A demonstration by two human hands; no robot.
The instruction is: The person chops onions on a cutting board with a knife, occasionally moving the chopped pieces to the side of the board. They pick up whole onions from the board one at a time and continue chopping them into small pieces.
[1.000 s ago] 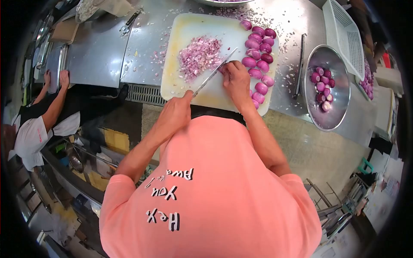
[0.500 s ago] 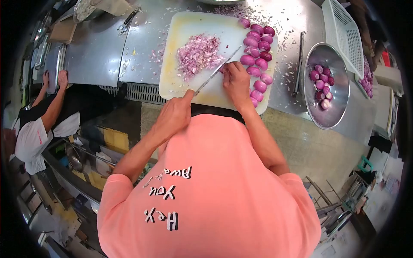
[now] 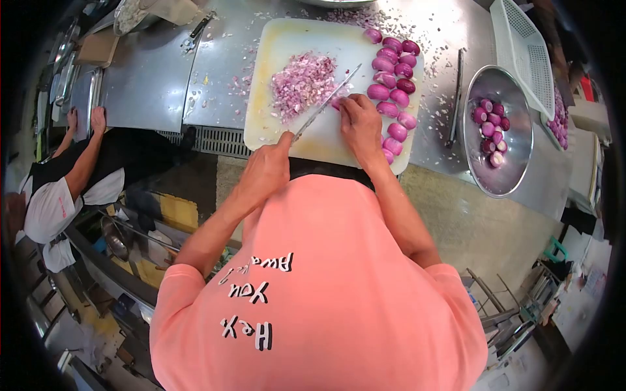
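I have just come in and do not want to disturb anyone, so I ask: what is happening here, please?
A person holds a knife in the left hand, while the right hand holds an onion piece on a cutting board, close to the knife. A heap of chopped onion lies on the left part of the board. Unchopped onions line its right side, and more onions sit in a metal bowl further right.

Open lane across the cutting board [image 3: 350, 42] between chopped onion [image 3: 301, 85] and whole onions [image 3: 385, 80] (beyond the blade tip), slanting knife [image 3: 319, 110] and right hand [image 3: 360, 124] blocking it nearer in, dark rod [image 3: 456, 98] and bowl [image 3: 514, 169] standing farther right.
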